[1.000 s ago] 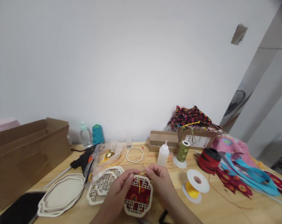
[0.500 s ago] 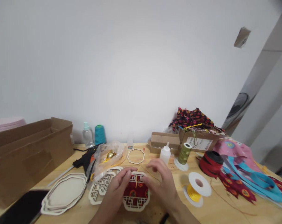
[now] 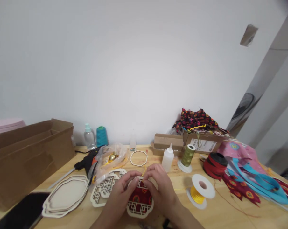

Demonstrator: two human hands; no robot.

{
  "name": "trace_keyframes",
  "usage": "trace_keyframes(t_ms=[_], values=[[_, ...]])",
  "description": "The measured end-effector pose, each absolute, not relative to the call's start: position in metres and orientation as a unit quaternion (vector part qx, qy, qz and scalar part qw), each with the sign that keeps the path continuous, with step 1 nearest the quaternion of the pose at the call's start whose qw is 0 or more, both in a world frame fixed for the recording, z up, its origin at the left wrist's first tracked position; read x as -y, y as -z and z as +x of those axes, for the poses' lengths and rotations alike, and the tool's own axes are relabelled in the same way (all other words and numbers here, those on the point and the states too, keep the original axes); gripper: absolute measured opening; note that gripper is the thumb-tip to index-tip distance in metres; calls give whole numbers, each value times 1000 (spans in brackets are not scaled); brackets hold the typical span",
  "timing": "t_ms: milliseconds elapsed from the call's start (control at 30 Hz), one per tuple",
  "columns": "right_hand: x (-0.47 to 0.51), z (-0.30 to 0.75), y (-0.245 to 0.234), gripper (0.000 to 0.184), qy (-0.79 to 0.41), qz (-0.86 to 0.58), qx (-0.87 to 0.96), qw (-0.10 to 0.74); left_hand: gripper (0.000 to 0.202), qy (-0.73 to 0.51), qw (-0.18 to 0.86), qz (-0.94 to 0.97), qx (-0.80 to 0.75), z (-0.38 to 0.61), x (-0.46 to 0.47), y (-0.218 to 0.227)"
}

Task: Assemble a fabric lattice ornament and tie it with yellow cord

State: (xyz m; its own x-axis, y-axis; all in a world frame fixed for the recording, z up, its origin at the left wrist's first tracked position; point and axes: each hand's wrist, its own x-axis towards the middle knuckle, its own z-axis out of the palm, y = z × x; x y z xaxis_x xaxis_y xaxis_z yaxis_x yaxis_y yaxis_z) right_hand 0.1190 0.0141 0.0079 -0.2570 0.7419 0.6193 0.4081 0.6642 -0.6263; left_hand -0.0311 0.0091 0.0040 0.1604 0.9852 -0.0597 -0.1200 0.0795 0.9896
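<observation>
A pale wooden lattice frame backed with red patterned fabric (image 3: pixel 139 200) lies on the wooden table (image 3: pixel 225 210) in front of me. My left hand (image 3: pixel 121 195) and my right hand (image 3: pixel 159 187) meet at its top edge. Both pinch a thin yellow cord (image 3: pixel 143 171) there with thumb and fingers closed. The cord trails right toward a white spool of yellow cord (image 3: pixel 199 190). More empty lattice frames (image 3: pixel 103 190) lie just left of my left hand.
Stacked plain frames (image 3: pixel 66 195), a black glue gun (image 3: pixel 87 163) and a plastic bag (image 3: pixel 111 159) lie left. A cardboard box (image 3: pixel 26 152), white bottle (image 3: pixel 168 158), green spool (image 3: pixel 187 156), red ribbon roll (image 3: pixel 214 163), blue ribbon (image 3: pixel 260 183) and fabric pile (image 3: pixel 196 119) surround the frame.
My right hand moved back in from the right and closed on the cord at the frame's top, meeting my left hand. The frame shifted slightly.
</observation>
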Motion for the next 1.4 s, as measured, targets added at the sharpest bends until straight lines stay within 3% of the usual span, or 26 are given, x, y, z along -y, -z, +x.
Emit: trace_keyframes(t_ms=[333, 467, 1167, 1300, 1400], values=[[-11, 105, 5, 17, -529, -346, 561, 535, 26, -481, 550, 506, -458, -31, -9, -5], [-14, 103, 5, 20, -584, -339, 485, 555, 22, -472, 524, 538, -462, -31, -8, -7], [-19, 110, 0, 26, -643, -365, 314, 596, 24, -471, 563, 505, -454, -30, -7, -2], [-20, 114, -6, 24, -580, -397, 416, 577, 24, -473, 578, 494, -445, -31, -9, -1], [-15, 119, -12, 16, -385, -446, 570, 573, 25, -484, 593, 468, -441, -33, -10, 1]])
